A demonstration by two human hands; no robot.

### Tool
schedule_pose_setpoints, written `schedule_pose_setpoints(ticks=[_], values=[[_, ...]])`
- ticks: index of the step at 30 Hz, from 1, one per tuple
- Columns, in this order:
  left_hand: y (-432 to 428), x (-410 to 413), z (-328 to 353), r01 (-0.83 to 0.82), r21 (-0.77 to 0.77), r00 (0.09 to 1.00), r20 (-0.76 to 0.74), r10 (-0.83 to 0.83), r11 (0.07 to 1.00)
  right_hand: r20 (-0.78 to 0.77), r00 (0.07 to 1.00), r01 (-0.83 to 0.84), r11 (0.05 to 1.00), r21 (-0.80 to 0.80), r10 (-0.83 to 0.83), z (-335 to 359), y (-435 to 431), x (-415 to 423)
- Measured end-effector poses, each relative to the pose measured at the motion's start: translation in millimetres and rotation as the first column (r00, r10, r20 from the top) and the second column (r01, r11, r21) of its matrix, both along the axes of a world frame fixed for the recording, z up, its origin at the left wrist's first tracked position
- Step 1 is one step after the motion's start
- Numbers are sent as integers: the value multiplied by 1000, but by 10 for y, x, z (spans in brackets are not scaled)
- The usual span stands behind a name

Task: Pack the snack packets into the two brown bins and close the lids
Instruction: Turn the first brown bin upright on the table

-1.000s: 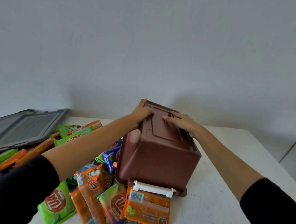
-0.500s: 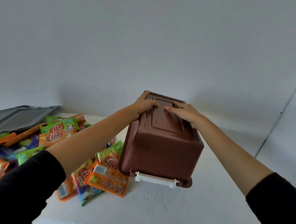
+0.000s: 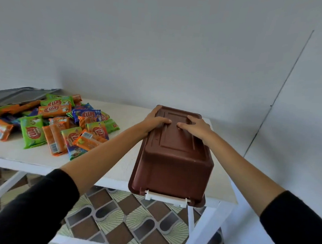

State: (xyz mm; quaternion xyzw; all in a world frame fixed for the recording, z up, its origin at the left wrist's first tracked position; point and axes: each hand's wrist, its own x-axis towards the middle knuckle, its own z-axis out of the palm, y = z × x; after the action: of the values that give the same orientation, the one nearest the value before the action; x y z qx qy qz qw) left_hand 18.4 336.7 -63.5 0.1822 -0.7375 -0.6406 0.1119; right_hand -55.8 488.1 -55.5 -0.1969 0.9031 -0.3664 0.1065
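One brown bin [image 3: 173,160] is upside down at the right end of the white table [image 3: 13,150], its base facing up. Its near rim, with a white latch [image 3: 166,197], juts past the table's front edge. My left hand [image 3: 154,120] grips the far left corner of the base, fingers lying across the top. My right hand [image 3: 196,127] holds the far right part of the base. Several snack packets [image 3: 61,127] in orange, green and blue lie in a loose pile on the table's left half. I see no second bin.
Grey lids [image 3: 16,95] lie at the back left against the wall, partly under packets. Bare tabletop separates the pile from the bin. A patterned tile floor [image 3: 124,221] shows beneath the table frame. A white wall runs close behind and to the right.
Both hands have carried the upturned bin off the packets and to the right, toward the table's right end. The packets stay spilled on the left. The view has tilted downward.
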Motion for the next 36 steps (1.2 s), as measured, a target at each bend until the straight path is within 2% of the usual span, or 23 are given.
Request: schedule_pose_setpoints(ticks=[7, 11, 13, 15, 17, 18, 19, 21, 23, 25, 30, 36], values=[[43, 24, -191, -4, -4, 1000, 26, 4, 1000, 55, 998, 43, 997, -62, -39, -200, 53, 59], [-2, 57, -284, -38, 75, 999, 14, 37, 996, 2, 998, 57, 995, -85, -57, -271, 19, 68], [-29, 39, -323, -57, 26, 998, 15, 56, 998, -25, 995, 90, 987, -133, -95, -291, 26, 73], [-48, 4, -335, -110, -160, 993, 18, 114, 981, -23, 992, 117, 967, -224, -126, -327, 53, 77], [-25, 49, -293, -209, -424, 978, -81, 193, 881, 24, 992, 123, 923, -364, -123, -372, 159, 115], [12, 131, -266, -256, -494, 966, -166, 199, 831, 27, 993, 111, 893, -435, -111, -403, 260, 172], [66, 255, -263, -296, -512, 948, -263, 181, 807, -13, 995, 80, 866, -494, -99, -447, 388, 272], [234, 625, -369, -353, -446, 899, -404, 168, 823, -186, 978, -24, 825, -565, -99, -597, 673, 602], [429, 1038, -610, -350, -415, 875, -464, 135, 840, -395, 913, -138, 829, -541, -105, -863, 883, 926], [539, 1300, -963, -279, -476, 899, -435, 53, 834, -486, 871, -176, 874, -453, -76, -1177, 923, 1086], [608, 1268, -1327, -189, -440, 944, -328, 38, 878, -555, 831, -202, 909, -365, -38, -1577, 786, 1080], [620, 1158, -1357, -198, -459, 942, -333, 39, 866, -578, 811, -161, 915, -371, -91, -1651, 688, 1006]])
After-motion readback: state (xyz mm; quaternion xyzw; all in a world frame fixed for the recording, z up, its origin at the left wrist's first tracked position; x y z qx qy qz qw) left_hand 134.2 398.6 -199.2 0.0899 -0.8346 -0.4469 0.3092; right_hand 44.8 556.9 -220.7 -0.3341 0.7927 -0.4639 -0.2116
